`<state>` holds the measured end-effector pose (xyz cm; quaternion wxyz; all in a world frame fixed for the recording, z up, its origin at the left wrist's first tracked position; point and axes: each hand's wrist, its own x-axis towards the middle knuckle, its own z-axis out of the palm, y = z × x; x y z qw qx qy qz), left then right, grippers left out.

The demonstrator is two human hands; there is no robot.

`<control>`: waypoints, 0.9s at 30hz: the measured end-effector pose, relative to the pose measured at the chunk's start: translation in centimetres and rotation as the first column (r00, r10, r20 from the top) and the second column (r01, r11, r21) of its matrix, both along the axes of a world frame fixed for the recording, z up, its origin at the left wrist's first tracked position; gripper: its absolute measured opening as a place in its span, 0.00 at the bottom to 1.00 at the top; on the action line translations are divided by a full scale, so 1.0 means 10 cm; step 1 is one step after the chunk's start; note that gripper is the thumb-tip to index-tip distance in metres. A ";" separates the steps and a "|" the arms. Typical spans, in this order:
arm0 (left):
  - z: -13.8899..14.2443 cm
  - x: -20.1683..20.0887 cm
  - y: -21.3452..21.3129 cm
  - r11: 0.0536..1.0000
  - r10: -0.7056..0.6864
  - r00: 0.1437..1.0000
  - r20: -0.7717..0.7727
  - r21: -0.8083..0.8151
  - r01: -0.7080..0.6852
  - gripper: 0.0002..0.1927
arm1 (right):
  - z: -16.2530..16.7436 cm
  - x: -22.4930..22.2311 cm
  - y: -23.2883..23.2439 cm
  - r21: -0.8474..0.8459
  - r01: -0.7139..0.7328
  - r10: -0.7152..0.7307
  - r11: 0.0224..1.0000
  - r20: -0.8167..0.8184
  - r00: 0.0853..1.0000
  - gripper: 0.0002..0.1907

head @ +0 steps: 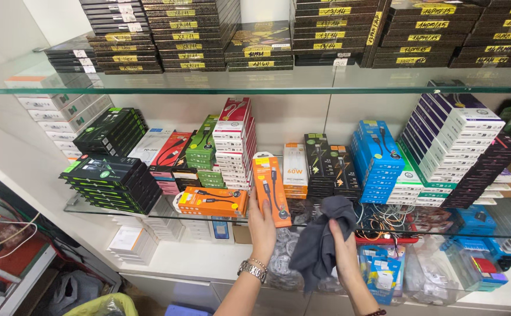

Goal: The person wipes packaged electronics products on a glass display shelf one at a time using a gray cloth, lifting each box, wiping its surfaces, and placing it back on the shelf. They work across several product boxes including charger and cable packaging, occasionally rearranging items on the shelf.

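Note:
My left hand [262, 225] holds an orange cable box [271, 190] upright by its lower end, just above the front edge of the middle glass shelf [91, 206]. A metal watch and a bracelet sit on that wrist. My right hand [344, 250] grips a dark grey cloth [321, 240] that hangs down in front of the shelf, right beside the orange box. More orange boxes [211, 201] lie flat to the left of my left hand.
Stacks of cable boxes crowd the middle shelf: black and green [112, 178], red and white [235, 143], blue [377, 161], white and purple [451, 140]. Dark flat boxes [191, 35] fill the top glass shelf. Bagged cables [384, 269] lie on the white shelf below.

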<state>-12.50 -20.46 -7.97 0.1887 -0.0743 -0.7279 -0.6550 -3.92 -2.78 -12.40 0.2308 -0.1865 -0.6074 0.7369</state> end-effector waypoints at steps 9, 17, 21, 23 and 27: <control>-0.02 0.14 0.28 0.990 -0.141 0.989 -0.043 0.007 0.141 0.28 | 0.26 -0.11 -0.31 0.399 0.115 -0.086 0.910 -0.090 0.992 0.32; 0.21 -0.65 0.24 0.995 -0.085 0.996 -0.019 -0.045 0.084 0.26 | 0.03 0.16 0.39 0.328 0.254 -0.149 0.910 -0.313 0.938 0.29; 0.27 -0.61 0.25 0.996 -0.070 0.997 -0.027 -0.057 0.068 0.26 | -0.04 0.25 0.57 0.275 0.354 -0.325 0.894 -0.147 0.934 0.27; 0.36 -0.67 0.26 0.997 -0.067 0.998 -0.010 -0.037 0.067 0.26 | -0.05 0.26 0.58 0.303 0.379 -0.362 0.874 -0.114 0.925 0.26; 0.63 -1.00 0.44 0.982 -0.056 0.994 0.097 -0.174 0.072 0.25 | -0.07 0.26 0.52 0.249 0.316 -0.261 0.915 -0.230 0.938 0.27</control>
